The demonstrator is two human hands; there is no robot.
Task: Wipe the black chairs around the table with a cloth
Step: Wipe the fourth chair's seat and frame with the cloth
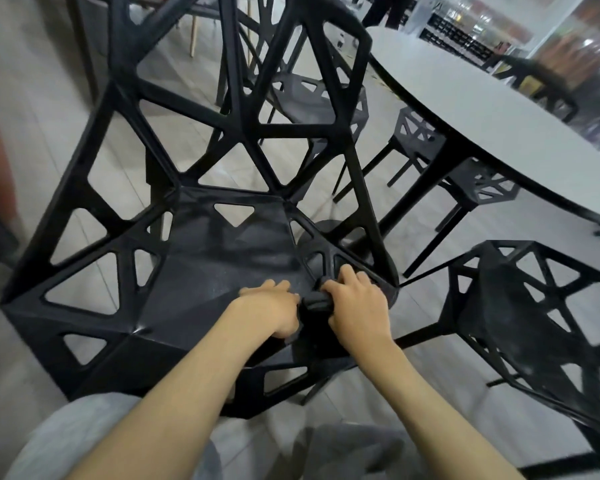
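Left hand [269, 306] lies knuckles-up on the seat of the nearest black plastic lattice chair [174, 216], fingers bent down toward the seat's right front; whether it grips anything, cannot tell. Just right of it, touching or nearly touching, a dark rolled-up cloth [316, 302] sits bunched between both hands at the seat's front-right edge. Right hand [355, 303] has its fingers curled over the top of that cloth, clamped on it, thumb side toward the left hand. Both bare forearms come up from the bottom of the view over grey trousers [84, 434].

The near chair fills the left and centre, triangular cut-outs in seat and back, pale tiled floor [25, 109] showing through. Beyond its backrest, a second black lattice chair [312, 98] stands near the worktop. Further right, a third black chair [471, 181] is tucked partly under the round grey worktop with a black rim [482, 109], upper right. At far right, lower, a fourth black lattice chair [534, 320] stands just beside the near chair, apart from the hands. Background beyond the worktop is blurred.
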